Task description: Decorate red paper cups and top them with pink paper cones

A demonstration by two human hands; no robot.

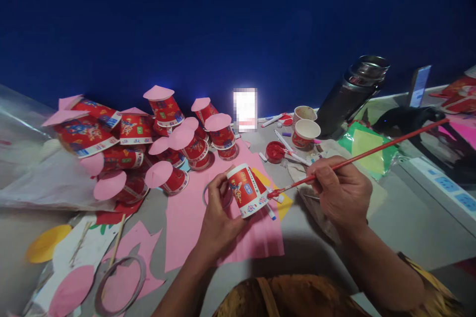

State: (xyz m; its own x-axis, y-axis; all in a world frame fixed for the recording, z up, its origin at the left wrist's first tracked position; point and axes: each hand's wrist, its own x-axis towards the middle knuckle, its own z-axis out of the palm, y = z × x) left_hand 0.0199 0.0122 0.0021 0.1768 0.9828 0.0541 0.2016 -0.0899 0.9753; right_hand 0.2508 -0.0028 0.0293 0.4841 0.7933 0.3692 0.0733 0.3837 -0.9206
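My left hand [220,218] grips a red and white printed paper cup [246,189], which lies tilted on its side above the pink paper [186,237]. In my right hand [340,195] is a long red-handled paintbrush [372,152], held between thumb and fingers. Its red-coated bristles touch the cup's white rim band, or nearly so. Behind the cup, a small tub of red paint [275,152] stands with a white stick-like thing across its edge. Part of a roll of tape [207,195] shows behind my left fingers.
Several red cups with pink paper cones [159,104] crowd the back left. Two paper cups [307,131], a dark thermos [349,96] and a phone [420,86] stand at the back right. A power strip [442,193] lies right. Another tape roll [142,277] lies front left.
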